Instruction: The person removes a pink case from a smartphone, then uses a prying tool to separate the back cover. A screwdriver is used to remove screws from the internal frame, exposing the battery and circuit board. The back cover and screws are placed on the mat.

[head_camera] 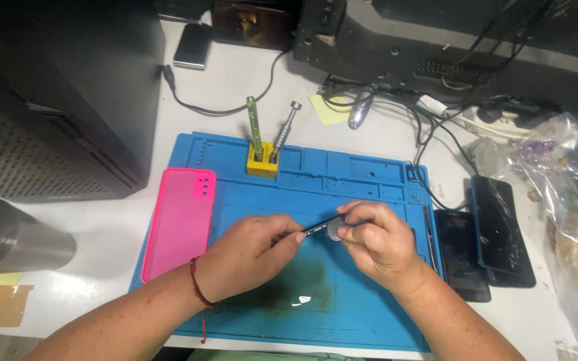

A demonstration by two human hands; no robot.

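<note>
The left hand [252,251] pinches a thin dark tool [321,227], its long axis pointing up-right into a small pale part [335,231] gripped by the right hand [376,241]. Both hands nearly touch.

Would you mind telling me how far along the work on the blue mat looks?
Done: the pink phone case lies off to one side on the blue mat. In hand: the left hand holds a thin dark tool to a small pale part in the right hand. Left: two dark phones lie untouched beside the mat.

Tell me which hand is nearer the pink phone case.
Left. The left hand sits just right of the pink phone case; the right hand is farther right, across the blue mat.
</note>
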